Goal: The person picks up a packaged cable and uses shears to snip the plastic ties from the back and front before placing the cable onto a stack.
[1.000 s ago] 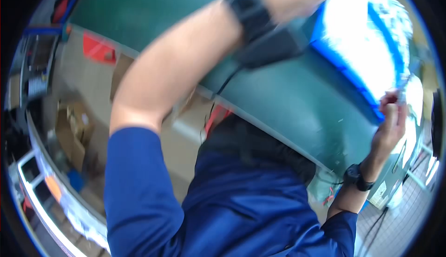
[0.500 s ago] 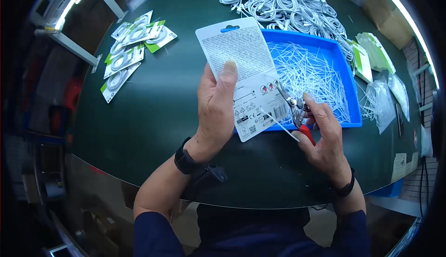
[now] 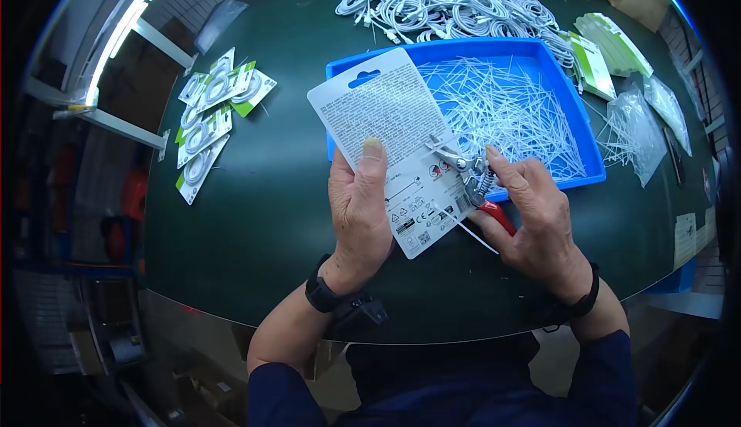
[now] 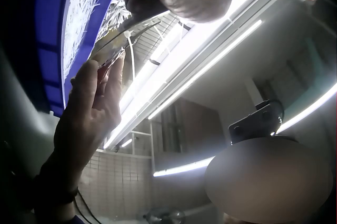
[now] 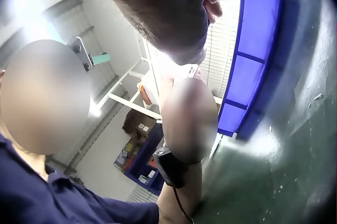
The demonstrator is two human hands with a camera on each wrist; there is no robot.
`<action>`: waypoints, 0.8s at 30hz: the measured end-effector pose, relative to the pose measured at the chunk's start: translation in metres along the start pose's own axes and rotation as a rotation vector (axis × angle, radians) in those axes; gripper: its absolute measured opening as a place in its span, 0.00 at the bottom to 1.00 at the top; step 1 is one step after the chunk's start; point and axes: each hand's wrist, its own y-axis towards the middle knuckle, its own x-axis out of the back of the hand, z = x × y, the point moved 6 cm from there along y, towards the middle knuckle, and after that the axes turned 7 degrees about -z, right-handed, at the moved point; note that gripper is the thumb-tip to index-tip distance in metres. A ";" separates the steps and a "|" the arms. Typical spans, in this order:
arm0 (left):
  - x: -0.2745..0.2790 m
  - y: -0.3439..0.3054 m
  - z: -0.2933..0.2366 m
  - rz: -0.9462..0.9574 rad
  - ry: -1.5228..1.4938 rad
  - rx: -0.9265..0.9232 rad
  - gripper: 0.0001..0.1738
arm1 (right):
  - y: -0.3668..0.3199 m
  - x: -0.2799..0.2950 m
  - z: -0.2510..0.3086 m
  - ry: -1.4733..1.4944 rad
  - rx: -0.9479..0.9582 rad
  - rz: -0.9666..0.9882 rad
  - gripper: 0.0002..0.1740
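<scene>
My left hand (image 3: 361,215) grips a white printed backing card (image 3: 386,110), thumb across its face and the hang hole at the top. A thin white cable tie (image 3: 476,237) sticks out from the card's lower part, its tail pointing down and right. My right hand (image 3: 540,222) holds spring-loaded pliers (image 3: 498,215) with red handles. Their metal jaws stand apart and overlap the card's right side in the head view. The left wrist view also shows the right hand (image 4: 87,105) with fingers and thumb around the tool.
Behind the card stands a blue tray (image 3: 575,110) full of loose white ties. Beyond it lies a heap of coiled grey cables (image 3: 455,2). Carded cables (image 3: 208,106) are piled at left. Green-and-white cards (image 3: 614,45) and clear plastic bags (image 3: 637,141) lie at right.
A second ago the head view was blurred and tilted, with the left arm stretched out. Since half a second ago, the pliers' jaws have swung left across the card.
</scene>
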 end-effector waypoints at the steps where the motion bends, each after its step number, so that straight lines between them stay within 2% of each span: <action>1: -0.003 0.000 0.000 0.009 -0.011 -0.004 0.25 | -0.001 0.001 0.002 -0.040 0.021 -0.012 0.46; 14: -0.041 0.012 -0.002 0.086 -0.021 0.004 0.23 | 0.001 0.028 -0.005 -0.150 -0.065 -0.048 0.45; 24: -0.047 0.014 0.005 0.068 0.032 -0.054 0.23 | -0.011 0.016 -0.016 -0.027 -0.142 -0.051 0.45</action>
